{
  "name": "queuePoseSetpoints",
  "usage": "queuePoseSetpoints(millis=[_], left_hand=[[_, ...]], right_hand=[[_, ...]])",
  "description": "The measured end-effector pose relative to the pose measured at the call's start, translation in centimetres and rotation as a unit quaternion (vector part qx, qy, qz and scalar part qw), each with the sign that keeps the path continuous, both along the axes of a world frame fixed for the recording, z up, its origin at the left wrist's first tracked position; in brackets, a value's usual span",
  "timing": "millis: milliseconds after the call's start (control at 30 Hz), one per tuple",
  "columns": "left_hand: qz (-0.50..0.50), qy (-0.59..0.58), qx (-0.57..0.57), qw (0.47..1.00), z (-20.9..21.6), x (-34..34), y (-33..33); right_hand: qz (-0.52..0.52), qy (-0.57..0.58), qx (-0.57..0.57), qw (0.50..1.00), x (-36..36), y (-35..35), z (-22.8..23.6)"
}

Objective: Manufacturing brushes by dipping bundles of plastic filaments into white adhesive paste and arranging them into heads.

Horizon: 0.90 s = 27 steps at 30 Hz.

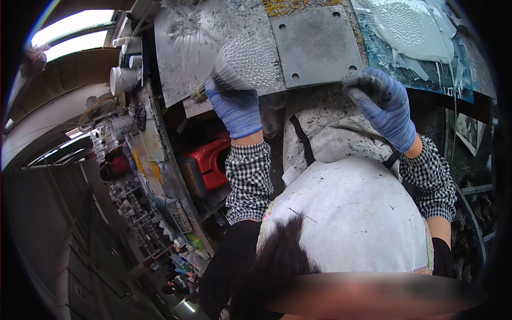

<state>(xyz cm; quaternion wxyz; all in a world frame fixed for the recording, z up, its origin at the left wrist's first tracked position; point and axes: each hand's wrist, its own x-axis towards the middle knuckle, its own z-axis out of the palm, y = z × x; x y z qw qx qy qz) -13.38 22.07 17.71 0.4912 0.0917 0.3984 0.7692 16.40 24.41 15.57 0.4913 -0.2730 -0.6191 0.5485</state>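
My left hand [234, 109], in a blue knit glove with dark grey fingers, is closed round a fanned bundle of thin, pale strands [228, 76]. I cannot tell whether they are wires or bristles. Just beyond it, a patch of small, evenly spaced raised points [250, 56] covers part of a scuffed grey sheet [186, 66]. My right hand [381, 101], gloved the same way, is by the near right corner of a grey metal plate [317, 48] with a hole at each corner. Its fingers curl in toward the thumb; anything between them is too small to make out.
At the right, a blue board [458, 64] carries a white, dotted, paste-like slab [413, 29]. Below the bench on the left is a red plastic thing [213, 162]. White tubs [122, 80] stand farther left. A spattered cloth [336, 128] lies over my lap.
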Motion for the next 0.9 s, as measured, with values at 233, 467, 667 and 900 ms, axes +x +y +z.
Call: queuePoseSetpoints(millis=[233, 467, 667, 900], left_hand=[[0.045, 0.215, 0.028, 0.975, 1.5, 2.0, 1.1], [-0.217, 0.255, 0.002, 0.942, 2.1, 3.2, 3.2], [-0.257, 0.29, -0.003, 0.922, 2.7, 5.8, 5.8], [-0.302, 0.234, -0.018, 0.924, 3.9, 8.6, 8.0]], right_hand=[[-0.036, -0.084, 0.08, 0.993, -0.1, 3.2, 2.5], [0.088, -0.176, 0.055, 0.979, -0.7, 5.8, 4.3], [0.092, -0.32, 0.128, 0.934, -1.1, 5.9, 2.3], [0.061, -0.394, 0.048, 0.916, -0.3, 7.1, 4.4]])
